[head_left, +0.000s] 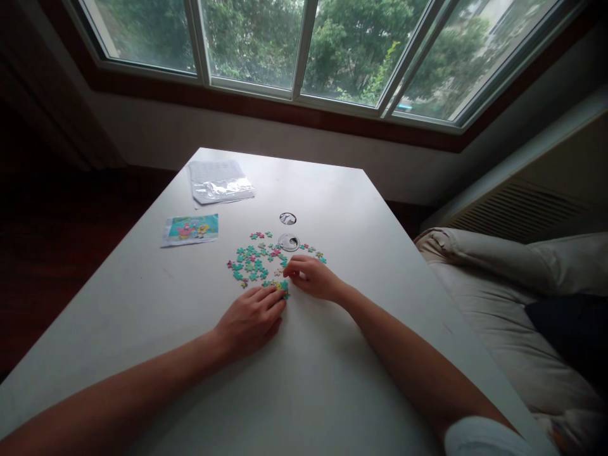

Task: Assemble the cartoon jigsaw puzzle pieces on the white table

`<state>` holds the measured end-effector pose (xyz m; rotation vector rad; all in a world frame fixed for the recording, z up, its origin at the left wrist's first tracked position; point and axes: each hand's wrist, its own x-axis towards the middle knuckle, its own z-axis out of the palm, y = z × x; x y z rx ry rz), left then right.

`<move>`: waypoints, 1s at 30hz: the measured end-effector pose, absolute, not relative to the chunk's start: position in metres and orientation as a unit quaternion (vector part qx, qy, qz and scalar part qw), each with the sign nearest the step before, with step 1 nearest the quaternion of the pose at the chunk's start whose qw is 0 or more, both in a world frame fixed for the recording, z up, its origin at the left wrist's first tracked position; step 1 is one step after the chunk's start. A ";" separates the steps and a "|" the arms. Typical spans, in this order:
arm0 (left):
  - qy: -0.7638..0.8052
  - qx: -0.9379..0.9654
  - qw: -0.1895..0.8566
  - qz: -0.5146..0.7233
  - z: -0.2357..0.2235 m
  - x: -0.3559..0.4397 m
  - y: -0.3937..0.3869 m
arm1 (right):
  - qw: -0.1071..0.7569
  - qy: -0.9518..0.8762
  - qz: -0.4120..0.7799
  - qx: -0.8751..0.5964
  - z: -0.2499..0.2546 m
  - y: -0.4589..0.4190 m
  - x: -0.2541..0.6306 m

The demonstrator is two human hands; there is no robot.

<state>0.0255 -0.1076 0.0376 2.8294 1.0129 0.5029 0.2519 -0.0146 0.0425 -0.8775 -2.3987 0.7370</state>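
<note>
Loose jigsaw puzzle pieces (251,261), mostly teal with some pink and yellow, lie spread over the middle of the white table. My left hand (254,315) rests palm down with its fingers stretched out, the fingertips on a small cluster of puzzle pieces (284,288) that they partly cover. Just to the right, my right hand (311,275) has its fingers curled together at the edge of the loose pieces. Whatever may be between those fingertips is too small to make out.
A cartoon picture sheet (194,229) lies on the white table (313,405), left of the pieces. Farther back is a clear plastic bag with paper (221,180). Two round fittings, one a silvery disc (289,242), sit behind the pieces. A cushioned seat (494,316) stands at the right.
</note>
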 end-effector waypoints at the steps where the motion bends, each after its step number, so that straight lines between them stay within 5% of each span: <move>1: 0.334 0.927 0.046 0.165 0.038 0.026 -0.108 | 0.240 -0.876 0.254 -0.333 0.043 -0.014 0.254; 13: 0.327 0.926 0.053 0.179 0.042 0.026 -0.111 | 0.212 -0.906 0.060 -0.361 0.031 -0.020 0.236; 18: 0.328 0.927 0.049 0.173 0.040 0.025 -0.111 | 0.280 -0.879 0.151 -0.356 0.032 -0.024 0.231; 25: 0.326 0.930 0.049 0.164 0.038 0.023 -0.111 | 0.361 -0.705 0.466 -0.395 0.027 -0.022 0.230; 30: 0.327 0.931 0.048 0.155 0.039 0.023 -0.111 | 0.352 -0.720 0.459 -0.382 0.027 -0.018 0.235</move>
